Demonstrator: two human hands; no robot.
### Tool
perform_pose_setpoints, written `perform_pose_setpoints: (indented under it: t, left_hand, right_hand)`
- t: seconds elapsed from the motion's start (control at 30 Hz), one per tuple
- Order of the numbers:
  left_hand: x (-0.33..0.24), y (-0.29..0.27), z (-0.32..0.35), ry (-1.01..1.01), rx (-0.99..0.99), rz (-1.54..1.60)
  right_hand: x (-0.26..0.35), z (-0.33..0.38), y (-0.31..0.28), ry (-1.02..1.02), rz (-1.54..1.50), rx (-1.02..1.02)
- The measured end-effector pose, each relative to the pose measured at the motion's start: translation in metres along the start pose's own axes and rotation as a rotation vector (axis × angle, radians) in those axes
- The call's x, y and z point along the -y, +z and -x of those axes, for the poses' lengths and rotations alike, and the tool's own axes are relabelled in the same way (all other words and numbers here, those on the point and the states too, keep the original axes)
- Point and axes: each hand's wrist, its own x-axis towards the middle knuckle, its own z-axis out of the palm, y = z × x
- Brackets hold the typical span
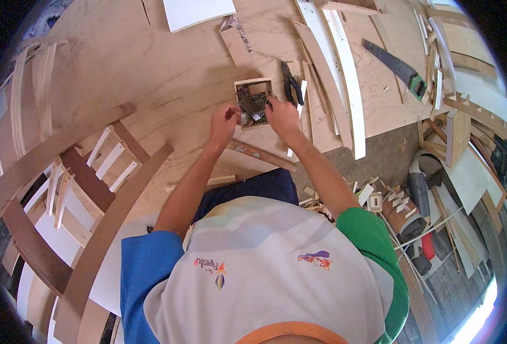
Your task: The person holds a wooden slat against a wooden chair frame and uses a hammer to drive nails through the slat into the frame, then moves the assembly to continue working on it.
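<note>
The person leans over a broad plywood table (167,74), both bare forearms reaching forward to a small square wooden tray with a pale frame (253,101) that lies flat on the table just ahead of the hands. The tray holds a dark tangle of small metal pieces, too small to tell apart. The right hand (282,114) rests on the tray's right edge, fingers curled down into the contents; whether it pinches anything cannot be told. The left hand (223,123) sits just left of the tray, fingers bent closed as if pinching something tiny, touching or nearly touching the frame. A pair of black-handled pliers (291,83) lies just right of the tray. A brown wooden stick (262,155) lies under the wrists. Farther right, a hand saw with a green handle (402,69) rests on the table, well apart from the hands, and a long curved white slat (348,74) lies between.
</note>
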Motion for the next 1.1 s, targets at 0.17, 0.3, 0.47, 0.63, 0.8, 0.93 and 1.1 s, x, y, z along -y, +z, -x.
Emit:
perform_pose_setpoints:
  t: [0.17,0.3,0.47,0.63,0.8,0.93,1.1]
  left_hand:
    - [-0.008,0.0,-0.002,-0.009,0.015,0.005]
    - [-0.015,0.0,-0.002,-0.06,0.024,0.022]
    - [-0.007,-0.004,-0.006,-0.021,0.033,-0.036]
    - [-0.009,-0.006,-0.01,0.01,0.017,-0.003]
    - [-0.034,-0.002,-0.014,0.091,-0.075,0.11]
    - [-0.046,-0.002,-0.046,0.084,-0.127,0.079]
    - [-0.063,-0.001,-0.081,0.055,-0.074,0.238]
  right_hand:
    - [0.001,-0.002,0.007,0.017,-0.006,-0.064]
    - [0.0,-0.006,0.012,0.0,0.02,-0.029]
    - [0.002,-0.005,0.015,-0.036,-0.007,0.029]
    - [0.004,-0.006,0.007,0.049,-0.148,-0.099]
    - [0.004,-0.019,-0.005,-0.035,-0.375,-0.106]
    - [0.011,-0.067,-0.033,-0.04,-0.486,-0.051]
    - [0.019,-0.173,-0.062,-0.185,-0.292,-0.114]
